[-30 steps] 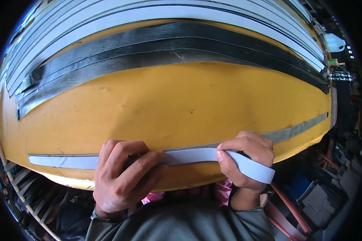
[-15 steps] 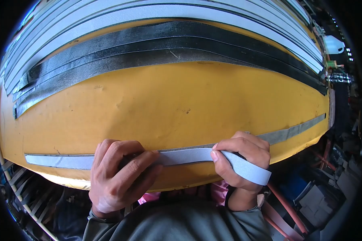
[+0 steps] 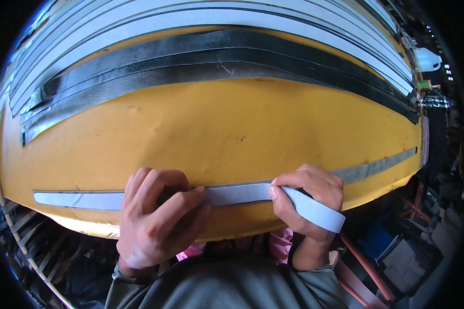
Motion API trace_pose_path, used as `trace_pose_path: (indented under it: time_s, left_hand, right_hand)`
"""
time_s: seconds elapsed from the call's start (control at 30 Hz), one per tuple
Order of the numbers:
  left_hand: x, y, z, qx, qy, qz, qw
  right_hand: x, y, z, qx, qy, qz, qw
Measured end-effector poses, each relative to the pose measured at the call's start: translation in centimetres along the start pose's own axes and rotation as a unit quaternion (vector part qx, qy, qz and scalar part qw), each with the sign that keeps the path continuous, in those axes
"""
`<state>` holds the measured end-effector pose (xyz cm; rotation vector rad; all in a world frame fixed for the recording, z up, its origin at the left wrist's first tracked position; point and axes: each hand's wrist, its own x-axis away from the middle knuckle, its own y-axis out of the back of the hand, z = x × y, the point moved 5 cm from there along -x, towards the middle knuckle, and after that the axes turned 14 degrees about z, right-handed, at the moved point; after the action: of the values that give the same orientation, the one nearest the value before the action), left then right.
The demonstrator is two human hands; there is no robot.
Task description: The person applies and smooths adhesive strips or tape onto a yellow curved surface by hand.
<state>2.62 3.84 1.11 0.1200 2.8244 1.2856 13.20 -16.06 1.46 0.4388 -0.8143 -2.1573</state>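
A white strip (image 3: 237, 194) lies along a dark grey strip (image 3: 374, 168) near the front edge of the yellow surface (image 3: 216, 129). My right hand (image 3: 310, 203) pinches the white strip between thumb and forefinger, and its loose end curls over the palm. Right of that hand the grey strip shows bare. My left hand (image 3: 162, 213) rests over the white strip with curled fingers, the forefinger and thumb near its top edge; whether it grips anything is hidden beneath the fingers.
Several black strips (image 3: 221, 69) lie across the yellow surface, with long white strips (image 3: 211, 18) behind them. A white jug (image 3: 428, 59) and a green spool (image 3: 424, 84) are at the far right. Red metal bars (image 3: 366, 265) stand below right.
Both hands and the front strips appear slightly higher in the view. My left hand has shifted a little to the right; my right hand still pinches the white strip.
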Motion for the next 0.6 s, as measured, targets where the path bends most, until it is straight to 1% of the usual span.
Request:
trace_pose_path:
  time_s: [0.13,0.2,0.23,0.27,0.33,0.4,0.47,0.5,0.53,0.6]
  left_hand:
    - [0.2,-0.5,-1.4,-0.05,0.017,0.012,0.999]
    - [0.2,-1.9,-2.6,-0.06,-0.023,0.011,0.998]
    - [0.2,-2.7,-3.2,-0.055,-0.061,0.083,0.993]
    - [0.5,-3.8,-4.0,-0.126,-0.085,0.161,0.975]
    - [1.0,-5.9,-5.3,-0.148,-0.039,0.146,0.977]
    - [1.3,-6.1,-5.0,-0.105,-0.006,0.136,0.985]
    - [2.6,-4.6,-4.1,-0.126,0.029,0.14,0.982]
    - [3.6,-3.4,-3.4,-0.149,0.056,0.128,0.979]
    - [5.1,-2.3,-2.1,-0.173,0.088,0.113,0.974]
    - [8.0,0.2,0.2,-0.222,0.184,0.085,0.954]
  right_hand:
    - [0.1,0.0,0.0,-0.017,-0.002,0.008,1.0]
    - [0.1,0.1,0.2,-0.018,0.005,0.011,1.0]
    - [0.2,0.1,0.2,-0.021,-0.002,0.014,1.0]
    - [0.2,0.0,0.3,-0.025,-0.007,0.017,1.0]
    - [0.2,0.0,0.5,-0.025,0.001,0.011,1.0]
    - [0.4,-0.1,0.3,-0.021,-0.001,0.009,1.0]
    - [0.5,-0.1,0.5,-0.025,0.006,0.002,1.0]
    - [0.5,0.0,0.7,-0.03,0.014,-0.002,0.999]
    - [0.6,0.0,0.7,-0.027,0.007,0.005,1.0]
    - [0.7,0.2,0.6,-0.027,0.007,0.002,1.0]
